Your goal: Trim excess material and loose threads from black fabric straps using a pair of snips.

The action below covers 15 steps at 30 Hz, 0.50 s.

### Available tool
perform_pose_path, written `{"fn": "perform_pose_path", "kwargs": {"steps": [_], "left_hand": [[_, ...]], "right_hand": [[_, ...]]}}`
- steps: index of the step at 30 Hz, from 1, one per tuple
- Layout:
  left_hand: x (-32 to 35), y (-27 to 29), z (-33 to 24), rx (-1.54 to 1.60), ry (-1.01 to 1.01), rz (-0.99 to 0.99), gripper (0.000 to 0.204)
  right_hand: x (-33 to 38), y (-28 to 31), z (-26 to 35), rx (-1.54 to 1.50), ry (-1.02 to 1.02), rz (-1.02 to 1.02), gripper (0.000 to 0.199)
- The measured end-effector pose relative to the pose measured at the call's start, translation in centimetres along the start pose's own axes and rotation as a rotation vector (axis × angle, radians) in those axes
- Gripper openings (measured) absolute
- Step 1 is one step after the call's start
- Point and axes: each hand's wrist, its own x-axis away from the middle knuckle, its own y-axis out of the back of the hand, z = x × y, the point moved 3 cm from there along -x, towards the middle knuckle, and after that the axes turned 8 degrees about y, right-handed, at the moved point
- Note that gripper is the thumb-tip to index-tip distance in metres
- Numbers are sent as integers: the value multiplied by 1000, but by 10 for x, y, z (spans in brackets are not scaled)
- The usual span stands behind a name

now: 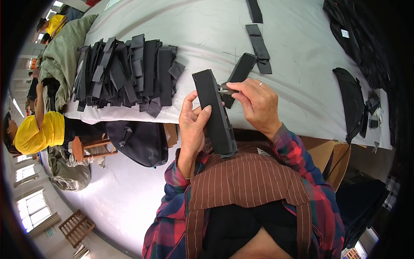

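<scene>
My left hand (192, 125) is closed on a long black fabric strip (214, 114), thumb across its face and fingers behind. The strip is held up at a slant in front of my apron, over the table's near edge. Against its right edge, my right hand (260, 101) pinches a small metal tool (224, 90) with a pale, shiny tip. My fingers cover most of the tool, so its exact kind is unclear. Just beyond, a folded black strip (243, 67) lies on the table, partly behind the right fingers.
A large pile of black strips (125, 73) covers the left of the white-covered table (207, 39). More strips (258, 43) trail toward the far edge. Black bags (351, 101) lie at the right. A person in yellow (41, 131), a stool (88, 149) and a black bag (138, 142) are left.
</scene>
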Motion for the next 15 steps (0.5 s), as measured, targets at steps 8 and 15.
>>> {"fn": "perform_pose_path", "kwargs": {"steps": [8,15], "left_hand": [[-2,-3,-1,44,12,1,44],[0,-3,-3,77,65,28,41]], "right_hand": [[2,5,1,61,21,63,17],[2,3,1,53,32,71,17]]}}
